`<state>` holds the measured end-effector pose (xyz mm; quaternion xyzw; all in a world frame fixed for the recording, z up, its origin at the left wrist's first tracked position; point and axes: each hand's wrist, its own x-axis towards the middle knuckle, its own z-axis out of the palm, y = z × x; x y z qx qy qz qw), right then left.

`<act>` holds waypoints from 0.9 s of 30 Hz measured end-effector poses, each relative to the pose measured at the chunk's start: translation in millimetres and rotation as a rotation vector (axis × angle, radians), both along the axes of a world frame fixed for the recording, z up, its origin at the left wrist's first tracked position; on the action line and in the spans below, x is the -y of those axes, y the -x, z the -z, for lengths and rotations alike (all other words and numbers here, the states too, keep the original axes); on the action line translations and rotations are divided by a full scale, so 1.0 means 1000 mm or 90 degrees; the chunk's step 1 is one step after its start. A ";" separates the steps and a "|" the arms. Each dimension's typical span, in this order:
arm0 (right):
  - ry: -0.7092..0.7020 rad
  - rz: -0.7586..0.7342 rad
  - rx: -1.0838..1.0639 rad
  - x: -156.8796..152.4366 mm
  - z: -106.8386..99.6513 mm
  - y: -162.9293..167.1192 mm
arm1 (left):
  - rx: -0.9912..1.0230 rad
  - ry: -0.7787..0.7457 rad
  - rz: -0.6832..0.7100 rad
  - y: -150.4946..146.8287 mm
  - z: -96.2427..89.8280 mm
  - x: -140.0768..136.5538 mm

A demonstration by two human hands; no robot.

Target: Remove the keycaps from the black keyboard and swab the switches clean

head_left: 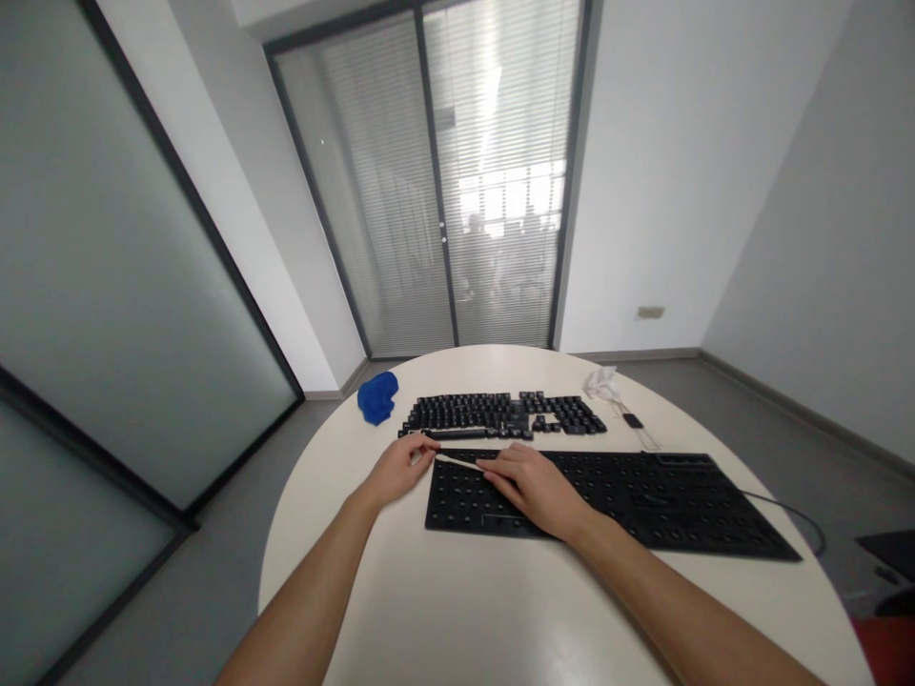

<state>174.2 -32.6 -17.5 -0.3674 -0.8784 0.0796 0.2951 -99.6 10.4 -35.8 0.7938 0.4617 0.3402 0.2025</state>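
Observation:
A black keyboard base (643, 514) with its keycaps off lies in front of me, showing rows of bare key posts. My right hand (533, 484) rests over its left half and pinches a thin white cotton swab (461, 463). The swab's tip points left, to the upper left corner of the base. At that same corner is my left hand (400, 467), thumb and forefinger brought together close to the swab tip. Whether those fingers grip the corner or something small, I cannot tell. Behind the base, loose black keycaps (461, 412) are laid out in keyboard order.
A blue cloth-like piece (377, 396) lies at the back left of the round white table (321, 514). Crumpled white tissue (601, 383) and a small dark object with thin wire loops (632, 420) lie at the back right. A cable (793, 513) hangs off the right edge.

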 end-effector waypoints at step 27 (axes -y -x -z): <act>0.058 -0.085 0.012 0.002 -0.010 -0.016 | 0.007 0.009 0.004 0.000 0.002 -0.003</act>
